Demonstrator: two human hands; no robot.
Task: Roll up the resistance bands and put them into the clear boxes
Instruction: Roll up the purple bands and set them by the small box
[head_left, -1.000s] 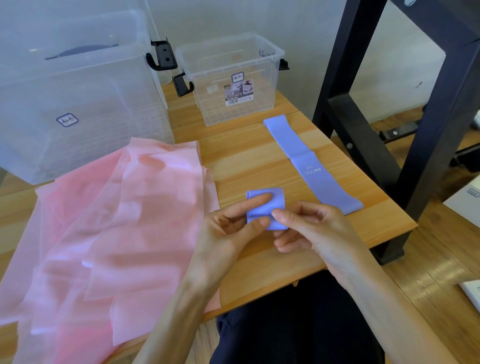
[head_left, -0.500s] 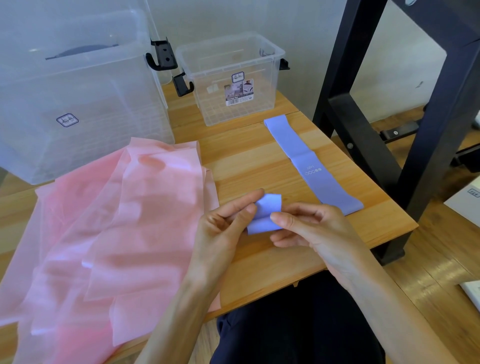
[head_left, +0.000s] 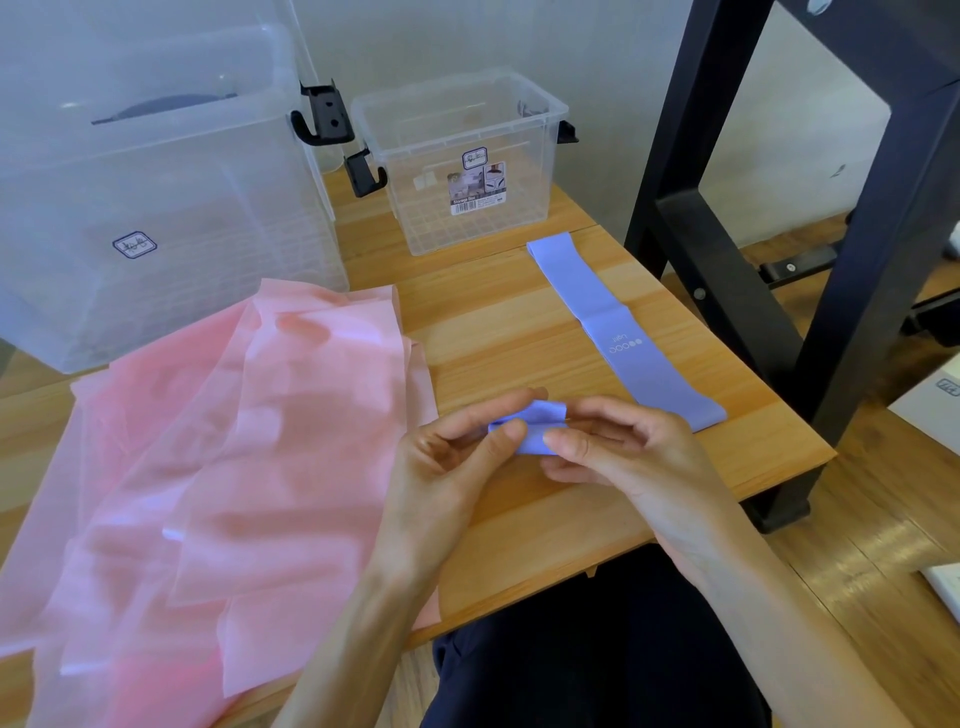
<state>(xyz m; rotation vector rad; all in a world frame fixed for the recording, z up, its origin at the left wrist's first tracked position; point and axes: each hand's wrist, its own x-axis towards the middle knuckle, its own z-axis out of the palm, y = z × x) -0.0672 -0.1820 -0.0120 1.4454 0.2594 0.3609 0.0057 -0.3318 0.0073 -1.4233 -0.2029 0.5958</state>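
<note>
A small purple band (head_left: 535, 423), folded into a compact roll, sits just above the table's front part between both hands. My left hand (head_left: 441, 467) pinches its left end with thumb and forefinger. My right hand (head_left: 618, 457) pinches its right side, fingers curled over it. A second purple band (head_left: 618, 327) lies flat and stretched out on the wood to the right. A wide pink band (head_left: 218, 467) lies in loose layers across the left of the table. The small clear box (head_left: 457, 156) stands open at the back centre; the large clear box (head_left: 145, 192) stands at the back left.
The wooden table (head_left: 519, 322) ends just right of the flat purple band. A black metal frame (head_left: 779, 249) rises close beside that edge. Black latches (head_left: 322, 119) stick out between the two boxes. A dark object shows through the large box's far wall.
The purple piece was a flat square a second ago; it is now folded tighter into a narrow roll, and both hands have closed in on it.
</note>
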